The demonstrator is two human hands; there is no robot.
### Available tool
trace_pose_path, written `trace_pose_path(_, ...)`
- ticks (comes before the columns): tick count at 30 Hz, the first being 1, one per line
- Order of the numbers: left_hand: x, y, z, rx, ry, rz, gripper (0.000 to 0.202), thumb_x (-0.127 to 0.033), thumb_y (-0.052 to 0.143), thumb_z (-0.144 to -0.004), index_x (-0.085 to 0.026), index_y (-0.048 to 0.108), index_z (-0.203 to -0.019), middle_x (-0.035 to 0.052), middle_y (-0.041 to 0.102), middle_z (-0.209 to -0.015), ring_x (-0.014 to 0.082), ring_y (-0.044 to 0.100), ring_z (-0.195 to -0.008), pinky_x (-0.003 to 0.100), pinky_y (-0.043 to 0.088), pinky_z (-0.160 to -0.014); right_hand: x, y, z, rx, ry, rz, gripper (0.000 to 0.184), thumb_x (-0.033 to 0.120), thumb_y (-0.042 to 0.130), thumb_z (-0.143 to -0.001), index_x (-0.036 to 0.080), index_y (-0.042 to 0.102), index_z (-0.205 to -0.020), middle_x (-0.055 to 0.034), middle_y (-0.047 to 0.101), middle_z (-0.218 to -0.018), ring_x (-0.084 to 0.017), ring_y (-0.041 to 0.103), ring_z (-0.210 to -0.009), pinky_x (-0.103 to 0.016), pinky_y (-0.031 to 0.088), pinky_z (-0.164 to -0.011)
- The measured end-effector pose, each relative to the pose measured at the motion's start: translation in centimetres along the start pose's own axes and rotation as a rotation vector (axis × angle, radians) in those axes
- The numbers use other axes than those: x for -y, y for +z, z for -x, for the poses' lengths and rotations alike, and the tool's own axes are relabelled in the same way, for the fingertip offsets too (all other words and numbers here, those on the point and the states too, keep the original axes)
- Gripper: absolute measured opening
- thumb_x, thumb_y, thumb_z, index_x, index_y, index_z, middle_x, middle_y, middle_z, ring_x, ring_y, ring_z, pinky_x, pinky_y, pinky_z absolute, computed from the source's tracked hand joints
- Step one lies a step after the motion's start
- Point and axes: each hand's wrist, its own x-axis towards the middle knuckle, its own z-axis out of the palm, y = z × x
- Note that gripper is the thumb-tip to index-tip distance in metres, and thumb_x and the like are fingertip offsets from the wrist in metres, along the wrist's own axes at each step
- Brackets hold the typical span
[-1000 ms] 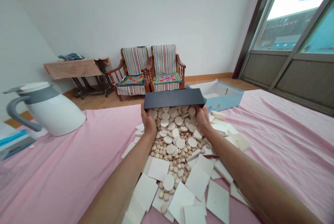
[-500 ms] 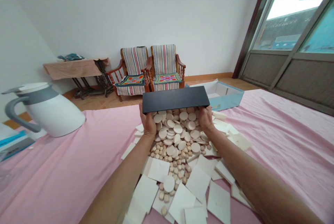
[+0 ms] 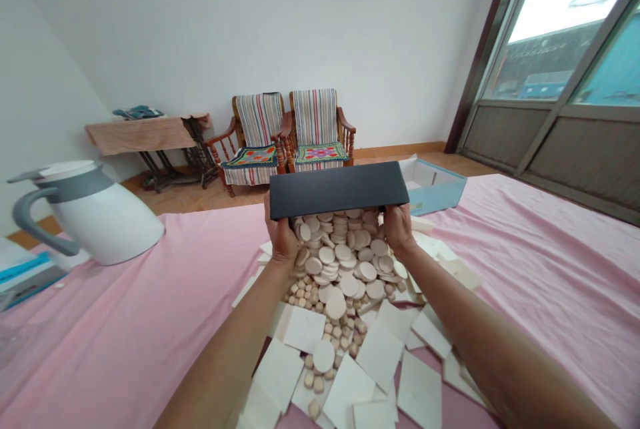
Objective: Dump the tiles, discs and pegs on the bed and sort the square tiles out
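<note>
Between my two hands is a black box (image 3: 338,187), tipped over with its opening facing down toward me. My left hand (image 3: 282,234) grips its left end, and my right hand (image 3: 399,229) grips its right end. Round pale wooden discs (image 3: 343,253) lie heaped under and in front of the opening. Small wooden cubes (image 3: 305,292) with rounded corners are spread below the discs. Flat square wooden pieces (image 3: 379,349) lie scattered nearest me and around the pile. The inside of the box is hidden.
A pale blue open box (image 3: 437,187) stands behind the right hand. At the left is a white and grey jug (image 3: 100,215), beside a blue and white package (image 3: 27,277). Everything rests on a pink cloth (image 3: 210,249). Two wooden armchairs (image 3: 320,129) stand beyond, against the wall.
The black box has come slightly closer and looks larger. More discs have slid out, spreading toward me over some cubes. Both hands keep their grip.
</note>
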Motion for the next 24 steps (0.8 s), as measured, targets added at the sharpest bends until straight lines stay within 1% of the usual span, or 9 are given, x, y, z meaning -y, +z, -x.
trace_pose_path(3,-0.4,0.0,-0.4,0.014,0.031,0.04,0.042,-0.052,0.057,-0.081,-0.023,0.062,-0.112,0.0041,0.069,-0.1,0.0206,0.057,-0.113,0.032,0.041,-0.101,0.6,0.1,-0.3,-0.046,-0.021,-0.047,0.032,0.033,0.045,-0.078,0.021,0.063,-0.101,-0.0026,0.067,-0.087,-0.02,0.056,-0.089,-0.035,0.043,-0.088)
trace_pose_path(5,-0.4,0.0,-0.6,0.024,0.04,0.056,0.042,-0.053,0.058,-0.081,-0.024,0.062,-0.111,0.004,0.068,-0.1,0.0211,0.056,-0.114,0.033,0.04,-0.103,0.8,0.2,-0.6,-0.035,-0.059,-0.064,0.033,0.033,0.044,-0.079,0.021,0.063,-0.103,-0.0033,0.067,-0.091,-0.02,0.056,-0.093,-0.036,0.043,-0.09)
trace_pose_path(8,-0.2,-0.1,-0.6,0.023,0.044,0.075,0.039,-0.05,0.056,-0.084,-0.025,0.061,-0.113,0.0036,0.067,-0.106,0.021,0.054,-0.118,0.034,0.037,-0.106,0.7,0.3,-0.7,-0.035,-0.092,-0.074,0.033,0.033,0.043,-0.079,0.02,0.063,-0.103,-0.0037,0.067,-0.093,-0.02,0.056,-0.095,-0.036,0.042,-0.092)
trace_pose_path(12,0.6,-0.2,-0.2,0.009,0.03,0.018,0.042,-0.049,0.054,-0.085,-0.023,0.06,-0.117,0.0057,0.064,-0.118,0.0221,0.052,-0.122,0.033,0.037,-0.105,0.5,0.2,-0.4,-0.048,-0.065,-0.048,0.033,0.031,0.043,-0.079,0.02,0.063,-0.103,-0.0039,0.068,-0.093,-0.021,0.056,-0.098,-0.038,0.041,-0.096)
trace_pose_path(17,0.9,-0.3,-0.2,0.005,-0.004,-0.011,0.044,-0.045,0.053,-0.085,-0.022,0.058,-0.122,0.0062,0.063,-0.119,0.0221,0.053,-0.121,0.033,0.04,-0.102,0.9,0.2,-0.4,-0.09,-0.076,-0.034,0.033,0.031,0.043,-0.079,0.019,0.063,-0.103,-0.0047,0.068,-0.097,-0.021,0.055,-0.101,-0.038,0.04,-0.097)
trace_pose_path(20,0.7,-0.3,-0.4,0.029,0.009,-0.029,0.048,-0.04,0.06,-0.079,-0.023,0.056,-0.124,0.0059,0.063,-0.119,0.022,0.055,-0.117,0.034,0.041,-0.102,0.8,0.2,-0.5,-0.081,-0.092,-0.081,0.033,0.031,0.044,-0.079,0.02,0.063,-0.104,-0.0045,0.068,-0.097,-0.02,0.056,-0.1,-0.037,0.042,-0.096)
trace_pose_path(22,0.2,-0.2,-0.6,0.025,0.048,-0.073,0.053,-0.036,0.065,-0.076,-0.021,0.056,-0.126,0.0067,0.064,-0.119,0.0218,0.057,-0.113,0.033,0.042,-0.101,0.6,0.3,-0.5,-0.072,-0.081,-0.119,0.033,0.032,0.045,-0.079,0.021,0.064,-0.104,-0.0043,0.068,-0.097,-0.02,0.057,-0.1,-0.037,0.043,-0.094)
trace_pose_path(24,-0.5,0.0,-0.6,0.009,0.104,-0.123,0.053,-0.035,0.065,-0.077,-0.019,0.056,-0.126,0.0078,0.063,-0.121,0.0213,0.058,-0.111,0.033,0.042,-0.1,0.4,0.3,-0.5,-0.068,-0.077,-0.149,0.033,0.033,0.044,-0.08,0.021,0.064,-0.103,-0.0047,0.068,-0.096,-0.02,0.057,-0.1,-0.036,0.044,-0.093)
